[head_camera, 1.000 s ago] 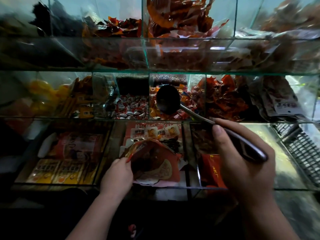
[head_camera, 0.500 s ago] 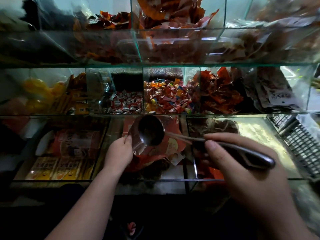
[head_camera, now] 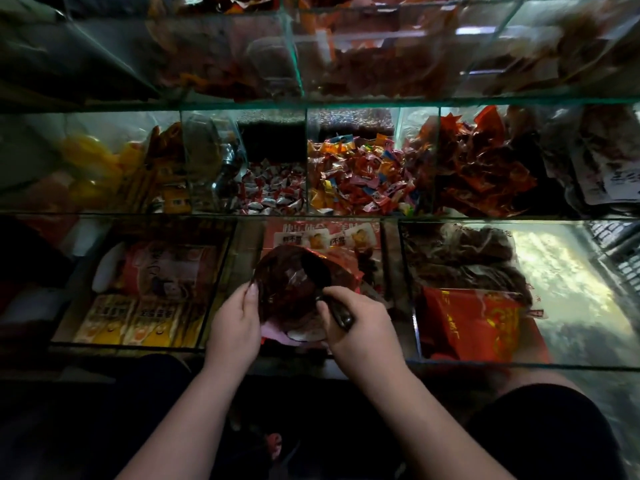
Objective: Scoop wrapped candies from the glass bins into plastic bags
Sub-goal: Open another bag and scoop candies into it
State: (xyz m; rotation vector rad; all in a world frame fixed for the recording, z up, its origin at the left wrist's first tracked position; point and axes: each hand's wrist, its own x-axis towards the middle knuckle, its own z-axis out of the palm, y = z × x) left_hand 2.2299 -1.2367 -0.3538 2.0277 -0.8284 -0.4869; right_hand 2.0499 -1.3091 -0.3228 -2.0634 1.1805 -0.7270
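**Left grip** [head_camera: 235,323]: my thumb and fingers pinch the near left rim of the plastic bag [head_camera: 284,285], holding its mouth open toward me.

**Right grip** [head_camera: 360,329]: my fingers are curled round the handle of the scoop [head_camera: 341,315]. Its dark bowl is tipped into the bag's mouth, just beyond my knuckles. I cannot tell whether the bowl holds any candy.

**Bag:** reddish and translucent, between my two grips, over the middle compartment of the front row, near the case's front edge.

**Wrapped candies** [head_camera: 360,178]: mixed colours, in the glass bin [head_camera: 353,215] of the middle row, directly behind the bag and well apart from both grips.

**Red-and-white candies** [head_camera: 273,194]: in the next bin to the left.

**Red packets** [head_camera: 474,323]: in the front-row bin at the right.
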